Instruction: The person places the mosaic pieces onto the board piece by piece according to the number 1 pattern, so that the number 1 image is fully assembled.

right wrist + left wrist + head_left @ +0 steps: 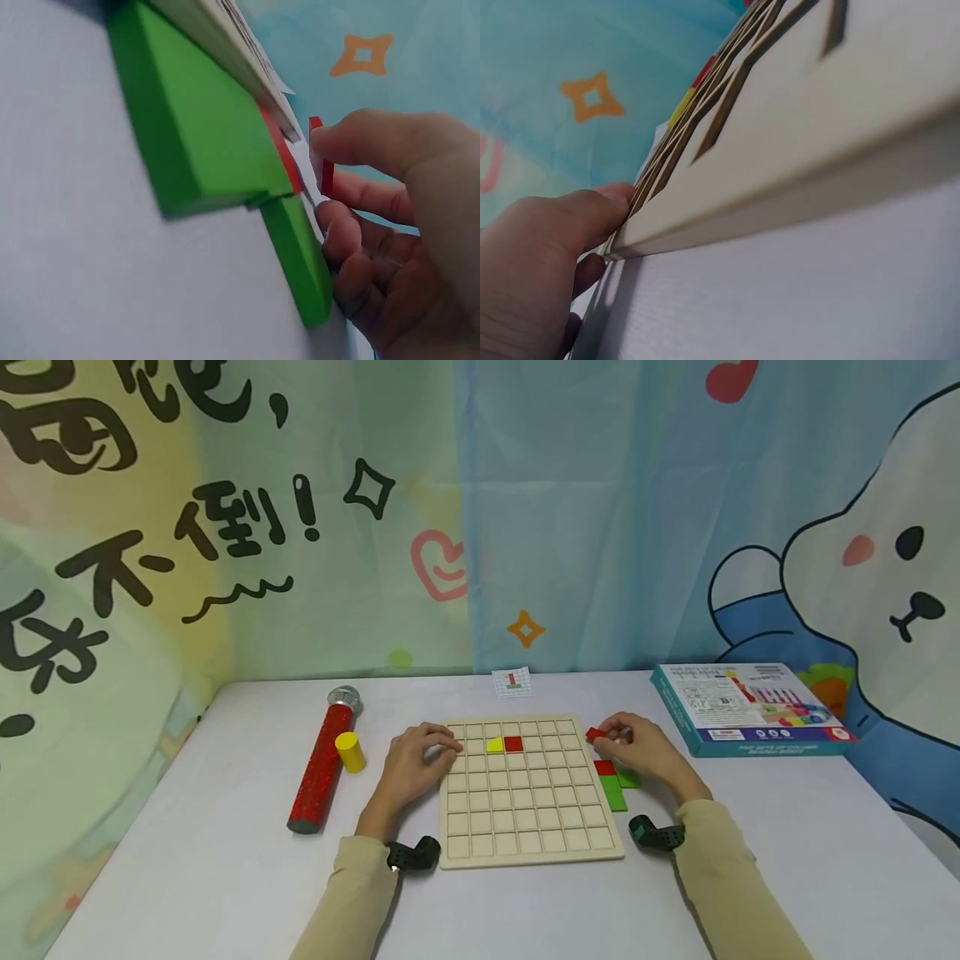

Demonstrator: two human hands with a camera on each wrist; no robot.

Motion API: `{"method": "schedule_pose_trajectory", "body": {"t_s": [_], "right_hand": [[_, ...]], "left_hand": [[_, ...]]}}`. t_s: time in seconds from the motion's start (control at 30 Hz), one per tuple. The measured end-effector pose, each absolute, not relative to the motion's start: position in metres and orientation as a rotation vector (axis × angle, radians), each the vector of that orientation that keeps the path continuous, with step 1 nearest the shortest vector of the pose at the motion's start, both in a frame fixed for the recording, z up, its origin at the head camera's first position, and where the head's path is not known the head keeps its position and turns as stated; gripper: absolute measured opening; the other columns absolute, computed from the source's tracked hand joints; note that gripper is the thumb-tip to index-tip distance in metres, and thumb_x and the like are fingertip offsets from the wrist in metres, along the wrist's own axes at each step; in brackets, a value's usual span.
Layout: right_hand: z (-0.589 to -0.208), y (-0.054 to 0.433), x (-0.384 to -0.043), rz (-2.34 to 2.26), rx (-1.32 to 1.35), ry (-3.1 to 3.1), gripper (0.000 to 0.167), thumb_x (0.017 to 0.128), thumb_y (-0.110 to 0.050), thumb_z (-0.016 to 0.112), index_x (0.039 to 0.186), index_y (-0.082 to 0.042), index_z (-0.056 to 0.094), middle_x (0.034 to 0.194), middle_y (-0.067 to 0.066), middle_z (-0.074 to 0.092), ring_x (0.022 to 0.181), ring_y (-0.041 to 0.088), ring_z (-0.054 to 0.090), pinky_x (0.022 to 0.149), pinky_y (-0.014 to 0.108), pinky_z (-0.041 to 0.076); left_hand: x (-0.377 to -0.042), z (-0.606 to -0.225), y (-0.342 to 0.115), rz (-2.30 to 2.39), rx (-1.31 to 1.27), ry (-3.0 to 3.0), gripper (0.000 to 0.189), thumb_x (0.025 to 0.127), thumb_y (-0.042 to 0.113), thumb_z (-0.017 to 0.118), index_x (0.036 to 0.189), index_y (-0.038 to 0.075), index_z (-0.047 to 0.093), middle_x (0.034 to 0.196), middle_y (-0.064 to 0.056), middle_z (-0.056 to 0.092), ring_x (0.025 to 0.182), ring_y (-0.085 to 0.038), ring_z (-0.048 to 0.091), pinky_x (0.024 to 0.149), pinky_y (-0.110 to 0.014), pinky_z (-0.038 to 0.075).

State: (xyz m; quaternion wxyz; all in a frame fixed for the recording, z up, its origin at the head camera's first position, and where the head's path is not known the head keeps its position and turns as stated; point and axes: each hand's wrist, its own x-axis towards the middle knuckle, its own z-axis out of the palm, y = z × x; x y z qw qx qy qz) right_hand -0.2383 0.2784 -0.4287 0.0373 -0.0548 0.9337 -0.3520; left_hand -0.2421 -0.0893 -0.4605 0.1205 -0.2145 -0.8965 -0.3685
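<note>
A pale wooden grid board point(528, 820) lies on the white table. My left hand point(408, 767) holds its left edge near the far corner; in the left wrist view the thumb point(592, 214) rests on the rim with another finger below it. A yellow piece point(495, 745) and a red square tile point(513, 744) sit side by side in the board's second row. Off the right edge, my right hand point(643, 747) pinches a red tile point(316, 150) between thumb and finger, raised above the table. Beneath and nearer lie another red tile point(604, 767) and green pieces point(612, 793).
Left of the board lies a red microphone point(321, 772) with a yellow cylinder point(350, 752) against it. A small printed card point(512, 682) is behind the board. At the back right sits a flat teal game box point(753, 706). A printed curtain point(555, 527) hangs behind the table.
</note>
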Motion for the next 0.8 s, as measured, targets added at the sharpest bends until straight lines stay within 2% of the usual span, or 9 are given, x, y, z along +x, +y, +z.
{"method": "schedule_pose_trajectory", "body": {"t_s": [0.43, 0.67, 0.8], "right_hand": [[-0.428, 0.260, -0.240, -1.106, -0.299, 2.868, 0.036, 0.088, -0.036, 0.063, 0.113, -0.010, 0.057, 0.099, 0.008, 0.058, 0.076, 0.017, 0.049, 0.061, 0.027, 0.042], [-0.424, 0.246, -0.230, -1.132, -0.511, 2.842, 0.030, 0.088, -0.031, 0.065, 0.112, -0.014, 0.058, 0.097, 0.005, 0.058, 0.070, 0.014, 0.050, 0.054, 0.024, 0.041], [-0.419, 0.239, -0.228, -1.117, -0.632, 2.798, 0.029, 0.088, -0.030, 0.066, 0.112, -0.014, 0.059, 0.095, 0.003, 0.060, 0.071, 0.013, 0.050, 0.054, 0.024, 0.042]], "left_hand": [[-0.242, -0.465, -0.085, -1.007, -0.642, -2.573, 0.010, 0.085, 0.016, 0.068, 0.090, 0.022, 0.073, 0.109, 0.002, 0.066, 0.103, -0.022, 0.058, 0.092, -0.048, 0.038], [-0.239, -0.467, -0.085, -1.001, -0.642, -2.558, 0.011, 0.084, 0.014, 0.067, 0.090, 0.022, 0.072, 0.107, 0.002, 0.065, 0.100, -0.022, 0.058, 0.091, -0.048, 0.038], [-0.238, -0.464, -0.085, -0.976, -0.650, -2.545, 0.011, 0.084, 0.013, 0.067, 0.089, 0.022, 0.071, 0.106, 0.002, 0.065, 0.099, -0.022, 0.058, 0.090, -0.047, 0.038]]}}
